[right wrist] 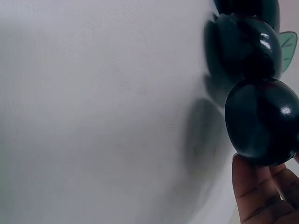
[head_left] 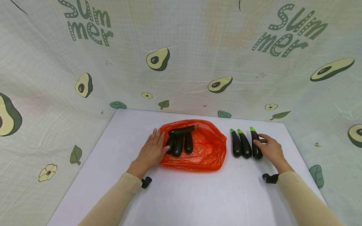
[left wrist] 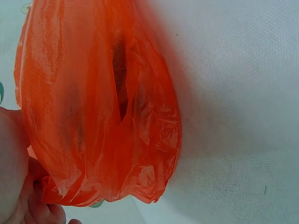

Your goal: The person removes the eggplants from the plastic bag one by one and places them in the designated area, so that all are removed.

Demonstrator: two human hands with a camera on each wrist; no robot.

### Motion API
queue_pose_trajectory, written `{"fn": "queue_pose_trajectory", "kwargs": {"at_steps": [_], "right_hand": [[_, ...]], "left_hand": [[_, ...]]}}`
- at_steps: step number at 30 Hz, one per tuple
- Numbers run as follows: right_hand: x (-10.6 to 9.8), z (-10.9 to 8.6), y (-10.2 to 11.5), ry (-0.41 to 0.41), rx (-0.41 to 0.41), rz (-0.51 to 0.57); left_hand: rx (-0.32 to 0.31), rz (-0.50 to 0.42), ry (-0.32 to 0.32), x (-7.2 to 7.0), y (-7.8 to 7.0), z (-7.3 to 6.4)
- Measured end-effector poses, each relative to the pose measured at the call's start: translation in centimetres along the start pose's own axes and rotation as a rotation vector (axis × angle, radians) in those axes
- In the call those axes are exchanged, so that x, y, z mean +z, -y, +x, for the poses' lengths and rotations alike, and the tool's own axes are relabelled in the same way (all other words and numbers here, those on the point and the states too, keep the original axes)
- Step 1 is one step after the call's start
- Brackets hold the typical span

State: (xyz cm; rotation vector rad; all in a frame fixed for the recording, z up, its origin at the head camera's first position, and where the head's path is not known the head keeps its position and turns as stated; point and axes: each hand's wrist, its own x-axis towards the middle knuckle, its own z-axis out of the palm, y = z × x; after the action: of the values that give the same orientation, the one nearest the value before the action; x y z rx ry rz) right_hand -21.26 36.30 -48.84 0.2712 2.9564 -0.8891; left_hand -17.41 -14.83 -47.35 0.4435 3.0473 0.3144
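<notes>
A white surface [head_left: 203, 201] stands against a pale cloth [head_left: 186, 34] that walls it at the back and both sides, printed with avocados, leaves, flowers and "summer" lettering. Beige sleeves [head_left: 113, 197] reach in from the near edge, with a black device [head_left: 146, 182] at each wrist. On the surface's middle a red bag [head_left: 209, 153] is spread, its crinkled wall raised around four eggplants [head_left: 188, 143], one lying across the others. The left hand [head_left: 151, 150] rests at the bag's left edge, fingers straight, thumb apart. Right of the bag, two eggplants [head_left: 241, 146] lie near each other; just beside them, the right hand [head_left: 270, 149] pinches the rightmost eggplant [head_left: 255, 142], its grip narrowed to the eggplant's width.
</notes>
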Motion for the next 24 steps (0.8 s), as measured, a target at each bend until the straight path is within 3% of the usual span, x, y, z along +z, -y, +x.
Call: {"fn": "queue_pose_trajectory", "kwargs": {"at_steps": [24], "right_hand": [[1.3, 0.3, -0.8, 0.016, 0.015, -0.025]], "left_hand": [[-0.012, -0.010, 0.012, 0.2, 0.2, 0.1]]}}
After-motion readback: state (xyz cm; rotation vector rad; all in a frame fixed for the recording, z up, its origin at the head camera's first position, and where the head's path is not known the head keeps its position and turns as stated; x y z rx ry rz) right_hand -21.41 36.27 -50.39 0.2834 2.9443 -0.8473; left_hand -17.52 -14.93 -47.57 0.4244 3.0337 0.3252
